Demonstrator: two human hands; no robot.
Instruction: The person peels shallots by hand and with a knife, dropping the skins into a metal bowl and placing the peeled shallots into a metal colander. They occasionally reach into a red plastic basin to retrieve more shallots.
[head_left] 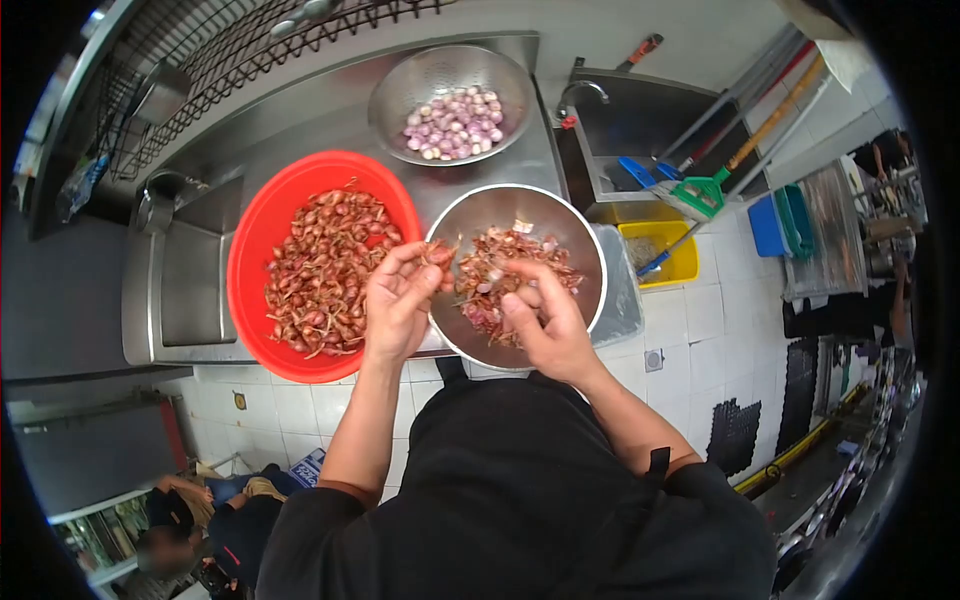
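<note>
The fingers of my left hand (397,298) pinch a shallot (437,256) by the steel bowl (591,255)'s rim; I cannot tell if my curled right hand (548,318) holds anything. A slack pinch could drop it among the skins (545,254).

top (520,530): black, cloth | sleeves (320,515): black, short | tab (659,461): black, strap-like | forearms (361,430): bare
</note>
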